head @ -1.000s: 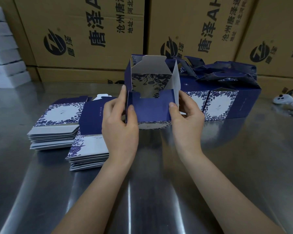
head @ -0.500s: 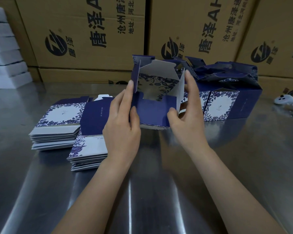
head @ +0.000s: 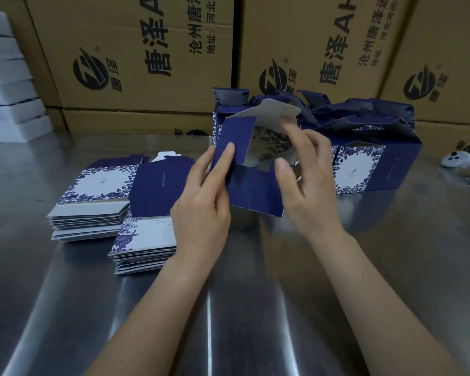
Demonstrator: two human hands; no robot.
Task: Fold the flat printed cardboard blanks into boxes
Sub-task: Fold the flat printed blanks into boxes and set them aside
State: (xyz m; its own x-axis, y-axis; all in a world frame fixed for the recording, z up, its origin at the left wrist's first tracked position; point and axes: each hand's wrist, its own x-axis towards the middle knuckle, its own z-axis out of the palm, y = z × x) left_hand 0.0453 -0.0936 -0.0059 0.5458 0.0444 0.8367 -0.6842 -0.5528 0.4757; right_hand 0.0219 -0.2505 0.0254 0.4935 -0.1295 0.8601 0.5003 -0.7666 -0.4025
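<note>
Navy-blue printed cardboard box, half folded, was held up over the middle of the stainless steel bench, nearer its far edge than its near edge. Open end faced the camera, with the floral print visible inside. White inner face of the tuck flap stood up at the top and tilted back. Navy side flap stood on the box's left side and was swung partway across the opening.

Left hand gripped the box's left side; its fingers pinched the navy side flap, index laid flat on the outer face, thumb at the flap's outer edge. Right hand gripped the right side: thumb pressed on the navy front panel, the other fingers curled up to the white tuck flap, tips touching it. Whether the box's bottom edge touched the bench, could not tell.

Two stacks of flat printed blanks lay toward the left edge of the bench: the left stack with a floral white panel on top, the nearer stack just beside it and overlapping its right side, with a navy panel on top.

Row of finished navy floral boxes stood along the far edge, behind and to the right of the held box. White handheld controller lay at the right edge. Brown corrugated cartons with black print stood behind the far edge; a pile of white slabs sat at the far left corner.
</note>
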